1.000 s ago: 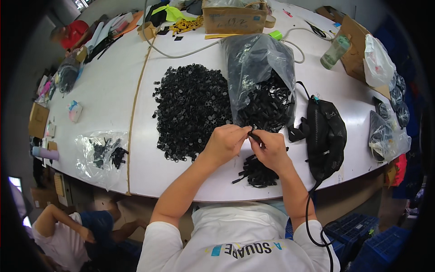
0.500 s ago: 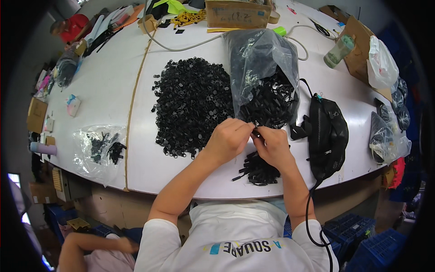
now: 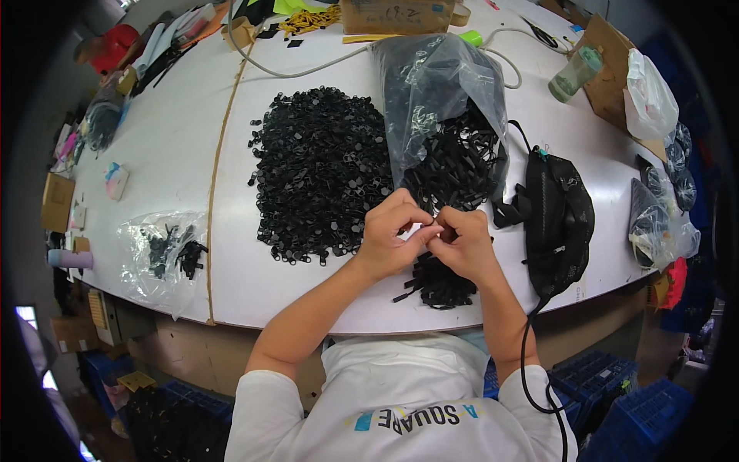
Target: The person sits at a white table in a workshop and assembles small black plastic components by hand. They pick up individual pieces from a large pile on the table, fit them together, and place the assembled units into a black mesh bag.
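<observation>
Above the table's near part, my left hand (image 3: 392,235) and my right hand (image 3: 464,239) meet, each with thumb and fingers pinched together. A small dark piece shows between the fingertips, mostly hidden by them. To the left spreads a wide heap of small black zipper sliders (image 3: 319,169). Just beyond my hands lies a clear plastic bag (image 3: 416,92), its mouth toward me, with black cord zipper pulls (image 3: 462,154) spilling from it. Below my right hand is a smaller pile of black cord pulls (image 3: 445,285).
A black mesh pouch (image 3: 562,223) with a cable lies right of my hands. Farther off stand a cardboard box (image 3: 396,17) and a green bottle (image 3: 576,75). At left lies a clear bag (image 3: 162,262) holding black pieces. Someone in red (image 3: 115,48) is at far left.
My fingertips have shifted and my left fingers are more bent, with both hands still together. The view has tilted slightly. Another person's arm at the lower left has gone out of view.
</observation>
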Demonstrator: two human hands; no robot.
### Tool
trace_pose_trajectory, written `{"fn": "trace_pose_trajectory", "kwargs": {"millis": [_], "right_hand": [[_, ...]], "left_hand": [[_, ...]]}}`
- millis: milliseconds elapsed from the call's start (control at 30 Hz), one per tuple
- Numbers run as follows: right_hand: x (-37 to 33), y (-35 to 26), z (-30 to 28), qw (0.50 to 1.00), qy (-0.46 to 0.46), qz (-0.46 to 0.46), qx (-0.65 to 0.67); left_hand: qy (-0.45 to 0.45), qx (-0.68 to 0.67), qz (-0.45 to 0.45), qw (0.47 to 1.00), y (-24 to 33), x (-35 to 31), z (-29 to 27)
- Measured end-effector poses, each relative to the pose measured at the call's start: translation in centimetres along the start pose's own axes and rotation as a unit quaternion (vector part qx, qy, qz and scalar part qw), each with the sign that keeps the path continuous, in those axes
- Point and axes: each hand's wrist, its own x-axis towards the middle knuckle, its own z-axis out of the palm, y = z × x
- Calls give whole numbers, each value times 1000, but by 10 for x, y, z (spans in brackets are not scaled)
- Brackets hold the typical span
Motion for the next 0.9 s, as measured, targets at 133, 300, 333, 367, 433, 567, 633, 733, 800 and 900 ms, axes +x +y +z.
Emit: {"fn": "trace_pose_trajectory", "kwargs": {"millis": [133, 300, 333, 367, 433, 567, 633, 733, 800, 900], "right_hand": [[2, -3, -6, 987, -47, 54, 141], [1, 2, -5, 990, -17, 58, 126], [1, -3, -5, 995, -10, 41, 91], [1, -4, -6, 996, -14, 25, 81], [1, 1, -4, 999, -15, -8, 42], [0, 8, -8, 996, -49, -60, 41], [1, 7, -13, 996, -68, -47, 26], [-1, -1, -16, 996, -84, -32, 8], [-4, -8, -18, 996, -94, 2, 9], [-19, -19, -26, 990, -126, 62, 5]], "left_hand": [[44, 155, 255, 953, -16, 7, -9], [-44, 155, 198, 967, -2, 18, -16], [-63, 147, 147, 976, -3, 15, -18], [-81, 138, 96, 982, -4, 14, -20], [-143, 129, 57, 980, -12, 13, -21], [-258, 126, 55, 956, -10, 18, -30], [-230, 134, 74, 961, -7, 27, -47], [-199, 136, 102, 965, -10, 26, -47], [-203, 128, 96, 966, -13, 24, -49], [-204, 117, 86, 968, -9, 25, -50]]}}
